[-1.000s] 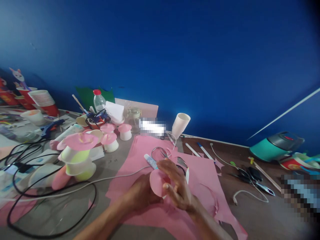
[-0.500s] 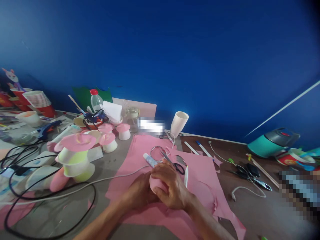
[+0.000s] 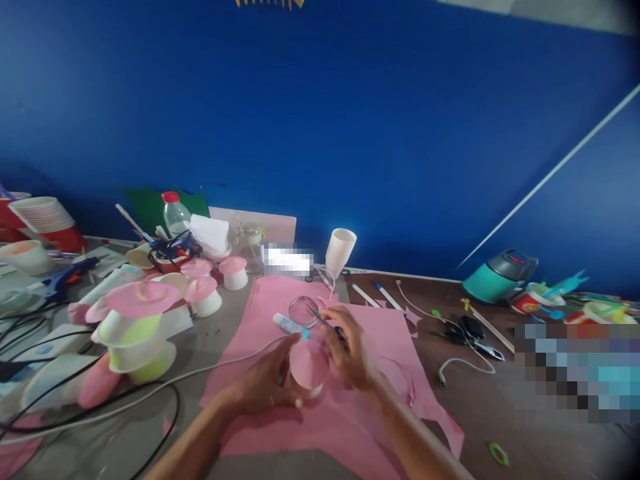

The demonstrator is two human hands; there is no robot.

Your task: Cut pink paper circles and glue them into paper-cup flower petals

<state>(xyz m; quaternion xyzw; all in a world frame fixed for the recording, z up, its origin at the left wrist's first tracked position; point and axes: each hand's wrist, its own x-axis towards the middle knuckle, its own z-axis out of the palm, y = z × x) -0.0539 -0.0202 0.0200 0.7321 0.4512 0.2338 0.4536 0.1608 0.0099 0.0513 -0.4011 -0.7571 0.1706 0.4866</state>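
My left hand (image 3: 267, 380) curls round the left side of a small paper cup (image 3: 309, 393), its thumb low and its fingers near the rim. A round piece of pink paper (image 3: 309, 363) covers the cup's top. My right hand (image 3: 353, 350) is closed on the dark handles of a pair of scissors (image 3: 325, 321), whose blades point away and to the left. Beside the blade tips lies a thin grey ring (image 3: 303, 311). A white and blue glue tube (image 3: 287, 323) with a teal cap is just beyond the cup. Pink paper sheets (image 3: 260, 433) spread beneath both hands.
Pink-topped cups (image 3: 206, 303) and a larger cup piece (image 3: 135, 333) stand on the left, near black cables (image 3: 175, 427). At the back are a white cup (image 3: 341, 250) and a glass jar (image 3: 250, 247). Markers (image 3: 387, 297), another pair of scissors (image 3: 487, 350) and a teal flask (image 3: 500, 277) lie right.
My right hand has left the cup's pink top and taken hold of the scissors. My left hand stays at the cup, whose top now shows. The view has turned slightly right.
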